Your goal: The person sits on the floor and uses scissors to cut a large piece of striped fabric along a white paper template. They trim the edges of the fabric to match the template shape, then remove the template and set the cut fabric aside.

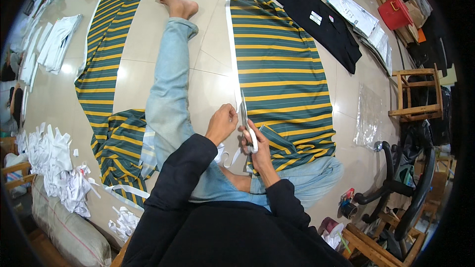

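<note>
Green and yellow striped fabric (282, 86) lies on the floor in front of me, with a white strip (230, 39) running along its left edge. My right hand (261, 154) is closed round the white-handled scissors (254, 138), whose blades point away from me along that edge. Just left of the blades, my left hand (222, 124) is closed, thumb and fingers pinched together beside the white edge. What it pinches is too small to make out. A curled white offcut (226, 159) hangs below my hands, near my bent leg.
More striped fabric (106, 64) stretches along my left, beyond my outstretched leg (170, 84). White scraps (52, 163) and a stuffed sack (69, 222) sit at the left. Folded black cloth (321, 27), a clear plastic bag (367, 116), a wooden stool (418, 94) and a red bucket (395, 12) are rightward.
</note>
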Demonstrator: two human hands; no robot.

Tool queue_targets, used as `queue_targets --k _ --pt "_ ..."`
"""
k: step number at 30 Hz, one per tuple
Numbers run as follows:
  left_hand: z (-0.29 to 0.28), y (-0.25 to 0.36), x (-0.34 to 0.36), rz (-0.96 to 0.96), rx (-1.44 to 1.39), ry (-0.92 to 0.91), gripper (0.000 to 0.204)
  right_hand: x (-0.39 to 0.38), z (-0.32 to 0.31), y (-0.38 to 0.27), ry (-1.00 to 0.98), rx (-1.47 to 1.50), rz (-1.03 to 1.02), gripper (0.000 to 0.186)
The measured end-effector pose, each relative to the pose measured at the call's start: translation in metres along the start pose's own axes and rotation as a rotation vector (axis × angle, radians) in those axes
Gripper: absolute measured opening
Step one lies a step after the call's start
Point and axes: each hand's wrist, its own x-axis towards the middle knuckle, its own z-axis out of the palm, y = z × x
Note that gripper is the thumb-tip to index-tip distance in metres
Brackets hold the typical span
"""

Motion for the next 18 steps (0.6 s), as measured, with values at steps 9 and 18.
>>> queue_targets --k 9,18 --pt "-0.002 0.002 0.002 -0.039 -0.034 -0.044 0.012 0.020 0.006 -0.001 0.028 -0.013 -0.025 0.057" --pt "-0.003 0.006 0.000 -0.054 0.022 -0.066 0.012 0.021 0.007 -0.003 0.042 -0.051 0.010 0.056"
